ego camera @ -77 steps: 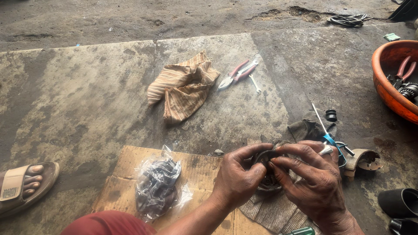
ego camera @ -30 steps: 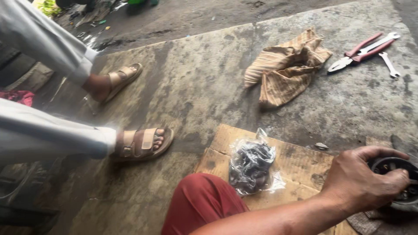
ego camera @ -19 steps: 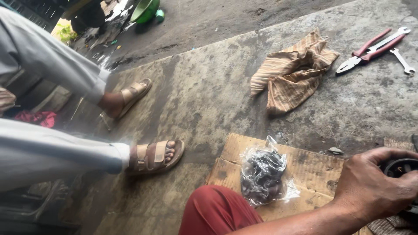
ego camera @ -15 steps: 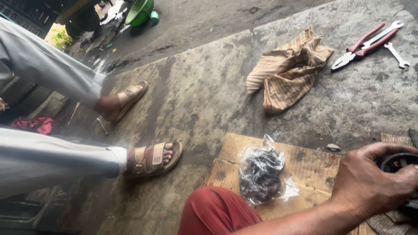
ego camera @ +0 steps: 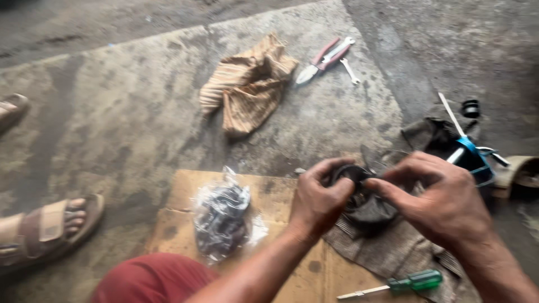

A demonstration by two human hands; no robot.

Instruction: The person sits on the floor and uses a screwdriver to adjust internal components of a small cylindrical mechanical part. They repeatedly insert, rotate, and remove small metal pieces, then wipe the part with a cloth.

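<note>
My left hand [ego camera: 319, 201] and my right hand [ego camera: 438, 198] both grip a round black part [ego camera: 362, 197], held just above a grey rag [ego camera: 387, 249] on the floor. The left thumb and fingers curl over its left rim, while the right fingers pinch its right side. The hands cover most of the part. A clear plastic bag of dark small parts [ego camera: 222, 220] lies on a cardboard sheet [ego camera: 180, 213] to the left of my left hand. My red-clad knee [ego camera: 147, 278] shows at the bottom.
A striped tan cloth [ego camera: 247, 91] lies crumpled on the concrete, with red-handled pliers [ego camera: 324, 59] and a small wrench [ego camera: 352, 71] beyond it. A green-handled screwdriver [ego camera: 405, 283] lies below my hands. Blue-handled tools [ego camera: 467, 147] sit at right. Another person's sandalled foot [ego camera: 48, 229] is at left.
The view has swung back to the right, so the other person's legs have mostly left the frame. My right hand has come into sight and joined the left on the black part.
</note>
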